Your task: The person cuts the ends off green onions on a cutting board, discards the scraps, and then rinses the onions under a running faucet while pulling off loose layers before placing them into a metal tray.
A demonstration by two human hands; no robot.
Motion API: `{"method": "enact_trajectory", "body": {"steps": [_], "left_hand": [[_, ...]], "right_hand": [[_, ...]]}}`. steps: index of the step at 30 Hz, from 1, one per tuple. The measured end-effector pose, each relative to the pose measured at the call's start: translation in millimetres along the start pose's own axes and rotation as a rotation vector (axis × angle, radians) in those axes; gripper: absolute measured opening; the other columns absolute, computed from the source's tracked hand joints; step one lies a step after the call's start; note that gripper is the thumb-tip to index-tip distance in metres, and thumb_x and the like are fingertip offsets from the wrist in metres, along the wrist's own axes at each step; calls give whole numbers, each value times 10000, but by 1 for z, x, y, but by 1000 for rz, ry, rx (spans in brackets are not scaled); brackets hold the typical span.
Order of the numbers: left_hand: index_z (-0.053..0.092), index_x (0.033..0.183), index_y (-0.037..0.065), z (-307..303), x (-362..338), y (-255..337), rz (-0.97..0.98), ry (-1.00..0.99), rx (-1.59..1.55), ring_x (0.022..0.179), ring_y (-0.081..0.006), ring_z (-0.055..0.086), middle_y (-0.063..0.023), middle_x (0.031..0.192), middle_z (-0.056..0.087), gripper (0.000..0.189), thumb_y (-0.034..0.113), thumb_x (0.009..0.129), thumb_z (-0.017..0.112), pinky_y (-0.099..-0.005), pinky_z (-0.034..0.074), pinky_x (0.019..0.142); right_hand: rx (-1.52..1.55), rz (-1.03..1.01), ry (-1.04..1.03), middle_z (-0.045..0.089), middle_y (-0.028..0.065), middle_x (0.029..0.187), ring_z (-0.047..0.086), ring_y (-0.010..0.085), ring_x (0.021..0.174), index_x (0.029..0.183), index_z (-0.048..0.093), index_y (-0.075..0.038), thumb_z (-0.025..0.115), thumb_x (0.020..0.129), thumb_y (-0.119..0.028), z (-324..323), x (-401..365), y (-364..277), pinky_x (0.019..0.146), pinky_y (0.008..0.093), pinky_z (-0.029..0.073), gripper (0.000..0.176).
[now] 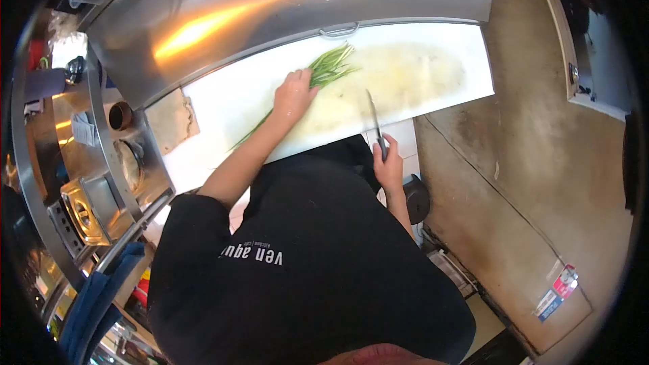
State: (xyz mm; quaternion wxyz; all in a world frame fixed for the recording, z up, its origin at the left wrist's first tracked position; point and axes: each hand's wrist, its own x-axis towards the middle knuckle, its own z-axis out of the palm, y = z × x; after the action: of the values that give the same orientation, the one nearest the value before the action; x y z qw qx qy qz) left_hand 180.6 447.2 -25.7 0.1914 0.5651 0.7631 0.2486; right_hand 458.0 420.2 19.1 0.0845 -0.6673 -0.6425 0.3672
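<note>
Left grip [295, 98] closed over long greens [330, 69], upper centre, on white board [419, 40]. No chopped pile visible; I'd say cutting's barely started, most left. Right grip [389, 165], centre, wrapped round knife [375, 120], blade clear of greens.

Green stalks [331, 67], middle hidden under left hand [295, 96]; knife handle [383, 149], partly within right hand [389, 169]; wall stickers [565, 282], print illegible

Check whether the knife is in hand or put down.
In hand: the right hand is closed around the handle of the knife.
</note>
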Motion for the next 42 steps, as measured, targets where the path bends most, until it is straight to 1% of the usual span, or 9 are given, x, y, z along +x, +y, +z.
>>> {"method": "enact_trajectory", "body": {"steps": [6,10,17,20,26,29,35,39,42], "left_hand": [[509,1129,79,-8,-2,-5,70,125,-30,1010,-271,506,-105,1082,512,533,226,671,738,-376,457,811],[523,1108,39,4,-2,-15,178,110,-110,1013,-288,509,-130,1060,540,529,231,669,747,-369,425,877],[548,1042,-1,-8,-7,-7,84,40,-143,989,-324,513,-167,1073,541,491,254,670,742,-379,420,870],[533,1063,1,-6,0,-5,238,149,-103,1004,-324,511,-178,1094,532,513,267,675,737,-375,419,879],[510,1121,11,3,3,-6,126,137,-127,1011,-315,517,-161,1050,536,513,226,704,717,-369,423,889],[522,1109,22,-13,-15,-22,18,-48,-34,984,-293,527,-138,1015,554,458,215,730,690,-366,431,860],[580,971,60,-49,-73,-51,-79,-104,-7,870,-277,558,-109,893,575,212,177,797,616,-369,459,750],[585,982,54,-64,-104,-61,-164,-77,-2,834,-244,574,-84,873,582,247,174,775,648,-338,476,728],[554,1072,46,-62,-105,-53,-147,3,41,945,-285,543,-130,995,559,421,242,732,705,-370,445,832]], "right_hand": [[6,-489,-93,606,226,900,584,409,820,1112,498,-29,525,859,-198,29,54,-34,717,449,464,305],[-98,-436,-177,598,241,927,581,412,841,1095,494,-3,510,854,-162,33,76,-45,720,453,462,290],[-78,-466,-109,599,261,823,586,424,760,1040,479,2,546,856,-202,42,99,-61,660,472,462,283],[-85,-491,-94,603,244,762,587,426,692,992,473,-4,562,847,-202,47,107,-68,607,470,466,261],[107,-589,-101,598,231,711,592,415,657,935,459,-18,581,822,-182,64,148,-76,574,460,462,234],[91,-590,-148,599,225,708,597,406,660,925,456,-26,586,817,-178,71,163,-89,576,454,462,227],[80,-559,-179,615,210,741,609,391,688,936,465,-36,597,820,-199,69,161,-100,605,436,473,239],[47,-583,-176,625,202,765,617,377,696,937,475,-36,601,830,-222,71,162,-99,618,419,479,249],[45,-596,-177,624,201,763,618,373,689,938,475,-35,595,840,-233,69,158,-102,609,413,480,251]]}}
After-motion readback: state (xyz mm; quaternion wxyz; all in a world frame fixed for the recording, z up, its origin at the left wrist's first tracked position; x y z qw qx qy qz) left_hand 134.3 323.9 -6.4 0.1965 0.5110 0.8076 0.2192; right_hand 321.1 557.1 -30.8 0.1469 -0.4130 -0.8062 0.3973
